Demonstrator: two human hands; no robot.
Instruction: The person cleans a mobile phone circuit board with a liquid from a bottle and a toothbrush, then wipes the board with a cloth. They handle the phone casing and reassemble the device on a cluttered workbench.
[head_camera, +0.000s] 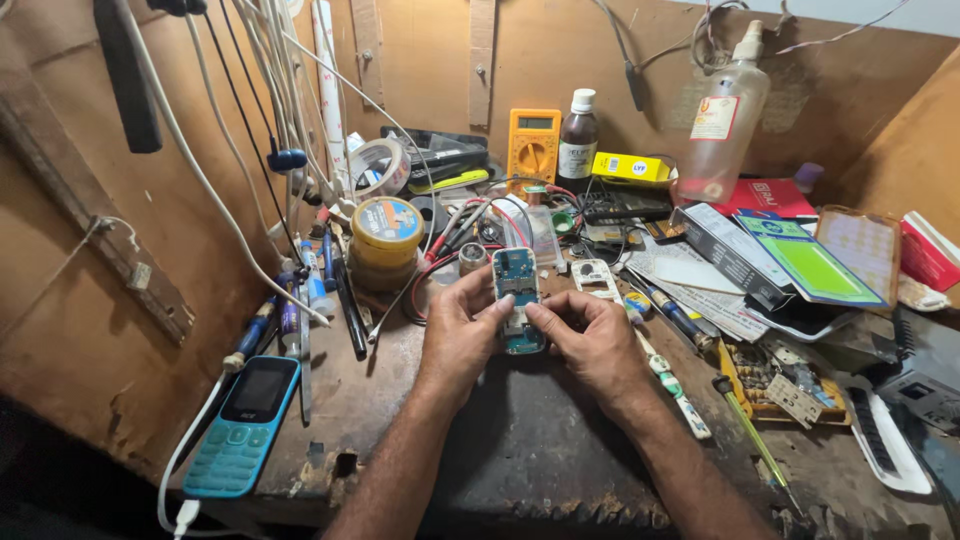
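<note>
2 hands on an opened phone, held just above a crowded tabletop (520, 450)

Left hand (462, 335) clamped round the left edge of the blue phone board (517, 298), right hand (592, 340) gripping its lower right w/ thumb pressed on the lower part. Board sits upright between both, mid-frame, near the round tin (386, 235) & loose red wires (470, 215). Risk imo: too much thumb pressure could flex or crack the board; a slip drops it into the clutter, & small parts would vanish among the screwdrivers (690, 330). Teal handset (243, 425) lies well apart, front left
</note>
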